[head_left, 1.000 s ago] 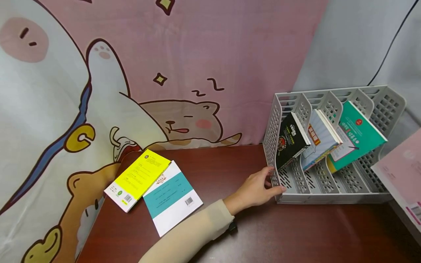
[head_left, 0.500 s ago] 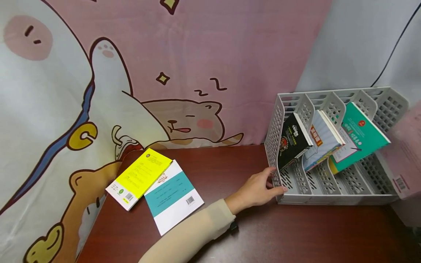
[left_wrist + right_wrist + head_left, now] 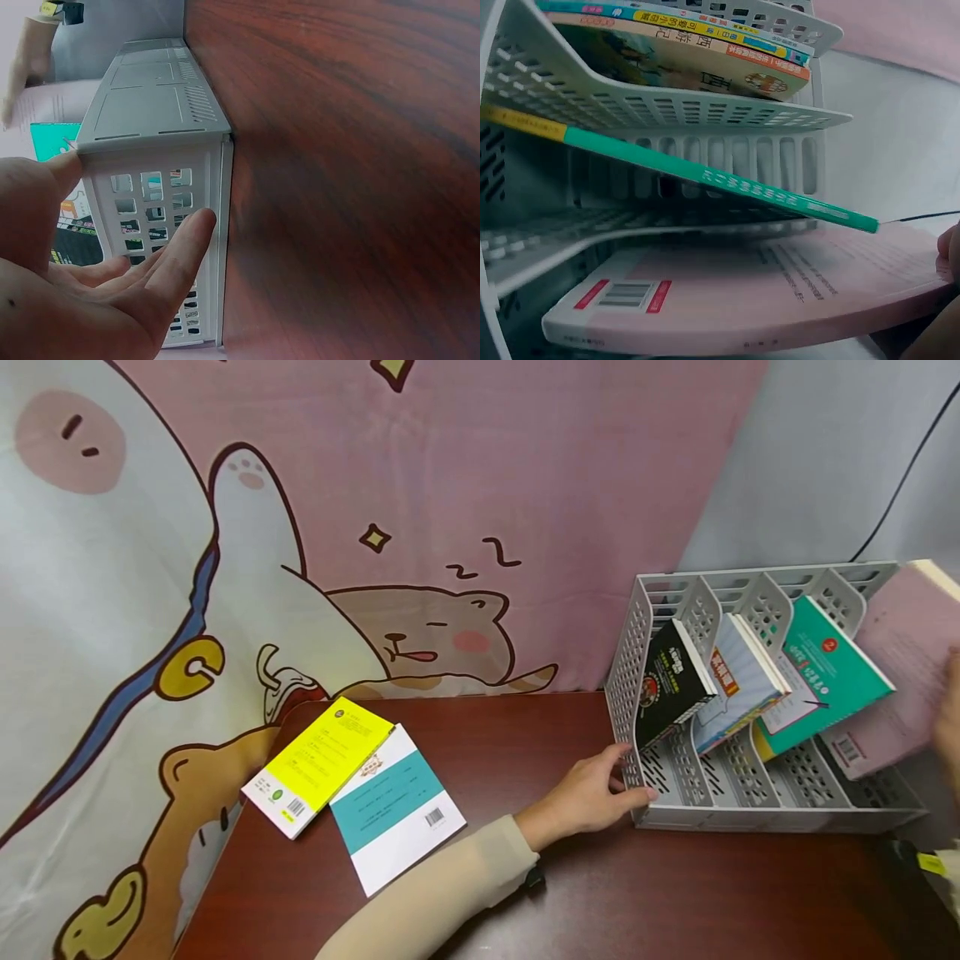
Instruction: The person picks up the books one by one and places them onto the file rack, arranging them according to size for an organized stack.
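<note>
A pink book (image 3: 900, 668) leans in the rightmost compartment of a grey perforated book rack (image 3: 757, 818). My right hand (image 3: 949, 718), cut off by the frame edge, grips the book's outer end; the right wrist view shows the book (image 3: 712, 300) beneath a divider, with part of the hand (image 3: 949, 259). My left hand (image 3: 592, 789) holds the rack's front left corner. In the left wrist view its fingers (image 3: 176, 262) lie against the rack's outer side wall, the thumb at the front edge. A green book (image 3: 832, 677) leans in the compartment left of the pink one.
A black book (image 3: 671, 681) and light blue books (image 3: 735, 681) stand in the rack's left compartments. On the brown table (image 3: 525, 735) lie a yellow book (image 3: 326, 760) and a white-and-teal book (image 3: 397, 810), overlapping slightly. A cartoon-printed cloth (image 3: 562, 485) hangs behind.
The pink book has moved from outside the rack's right side into its rightmost compartment, with my right hand coming into view. My left hand stays at the rack's corner.
</note>
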Demonstrator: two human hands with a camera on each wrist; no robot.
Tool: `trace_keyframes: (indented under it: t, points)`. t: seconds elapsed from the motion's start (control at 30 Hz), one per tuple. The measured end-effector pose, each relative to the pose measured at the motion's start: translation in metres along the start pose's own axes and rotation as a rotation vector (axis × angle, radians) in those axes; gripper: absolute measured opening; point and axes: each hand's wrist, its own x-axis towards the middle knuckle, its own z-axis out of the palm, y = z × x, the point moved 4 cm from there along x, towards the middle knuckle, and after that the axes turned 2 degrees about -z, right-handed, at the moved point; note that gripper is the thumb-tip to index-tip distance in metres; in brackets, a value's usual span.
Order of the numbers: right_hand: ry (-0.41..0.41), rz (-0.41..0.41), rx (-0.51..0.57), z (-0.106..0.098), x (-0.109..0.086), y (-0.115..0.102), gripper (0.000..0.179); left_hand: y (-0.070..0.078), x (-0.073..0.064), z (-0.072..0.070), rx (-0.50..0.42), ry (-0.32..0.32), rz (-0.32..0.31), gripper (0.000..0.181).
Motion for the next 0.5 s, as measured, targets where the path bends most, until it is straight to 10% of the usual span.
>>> trace_keyframes:
  t: [0.5]
  points:
    - [-0.211,0.311,0.135,0.027,0.019,0.023,0.022,0.0,-0.002,0.002,0.03,0.009,-0.032,0.079]
